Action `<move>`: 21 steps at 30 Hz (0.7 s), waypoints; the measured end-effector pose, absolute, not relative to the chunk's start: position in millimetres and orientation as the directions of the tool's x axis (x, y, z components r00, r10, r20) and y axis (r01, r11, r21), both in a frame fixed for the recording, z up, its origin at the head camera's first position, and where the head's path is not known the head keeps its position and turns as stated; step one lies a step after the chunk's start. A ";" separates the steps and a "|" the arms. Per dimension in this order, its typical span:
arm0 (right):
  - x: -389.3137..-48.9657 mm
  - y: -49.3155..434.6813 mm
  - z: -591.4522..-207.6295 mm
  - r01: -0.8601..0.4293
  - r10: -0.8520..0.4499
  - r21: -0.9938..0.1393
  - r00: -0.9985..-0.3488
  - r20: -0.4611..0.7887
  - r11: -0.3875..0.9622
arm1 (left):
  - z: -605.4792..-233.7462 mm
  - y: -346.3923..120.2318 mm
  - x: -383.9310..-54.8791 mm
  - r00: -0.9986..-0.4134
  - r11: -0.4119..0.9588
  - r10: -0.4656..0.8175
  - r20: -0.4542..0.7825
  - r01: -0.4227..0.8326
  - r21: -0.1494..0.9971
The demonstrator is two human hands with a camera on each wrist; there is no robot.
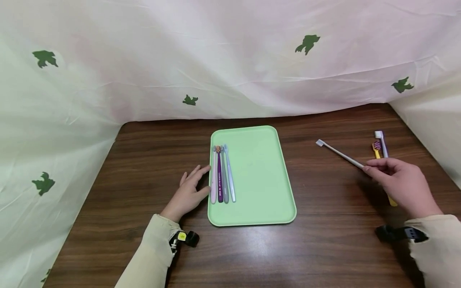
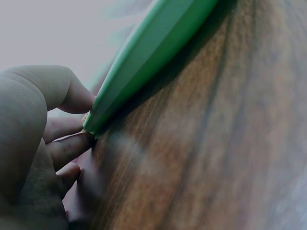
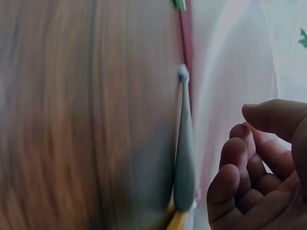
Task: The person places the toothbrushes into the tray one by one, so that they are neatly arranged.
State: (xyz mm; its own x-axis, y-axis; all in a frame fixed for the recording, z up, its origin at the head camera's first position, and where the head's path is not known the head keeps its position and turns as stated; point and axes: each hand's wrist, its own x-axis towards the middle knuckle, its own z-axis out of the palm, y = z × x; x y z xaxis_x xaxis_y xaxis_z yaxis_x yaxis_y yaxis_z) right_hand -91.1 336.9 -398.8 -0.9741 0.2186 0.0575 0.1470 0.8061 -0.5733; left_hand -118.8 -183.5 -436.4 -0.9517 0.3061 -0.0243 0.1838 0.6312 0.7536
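Observation:
On the left my hand (image 1: pixel 189 194) touches the left rim of a pale green tray (image 1: pixel 259 176), thumb and index fingertip at its edge, fingers mostly straight. Four slim toothbrushes lie in the tray's left part: pink (image 1: pixel 214 180), dark purple (image 1: pixel 219 180), grey (image 1: pixel 225 182), pale blue (image 1: pixel 230 176). My right hand (image 1: pixel 401 180) hovers over the handle of another grey toothbrush (image 1: pixel 342 155) on the table. The right wrist view shows that handle (image 3: pixel 184 148) apart from the loosely bent fingers, with nothing between thumb and fingertips.
Partly hidden beneath the right hand is a yellow toothbrush (image 1: pixel 376 147), beside a pale lavender one (image 1: pixel 383 146). The dark wooden table (image 1: pixel 151 152) ends against a white cloth (image 1: pixel 230 60) with green leaf-like patches at the back and sides.

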 end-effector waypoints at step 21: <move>-108.7 401.7 -409.1 0.345 0.366 -0.565 -0.927 -0.081 0.749 | -435.8 -183.6 -118.1 -0.953 0.639 0.302 -0.020 0.187 0.746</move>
State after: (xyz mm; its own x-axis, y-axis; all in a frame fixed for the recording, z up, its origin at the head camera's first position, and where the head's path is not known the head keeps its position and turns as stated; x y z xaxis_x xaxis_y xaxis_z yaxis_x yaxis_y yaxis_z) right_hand -108.7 401.7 -409.1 -0.9272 0.3657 -0.0813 0.3451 0.7493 -0.5652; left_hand -118.1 -183.6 -435.8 -0.9530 0.3024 -0.0198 0.1872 0.6388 0.7463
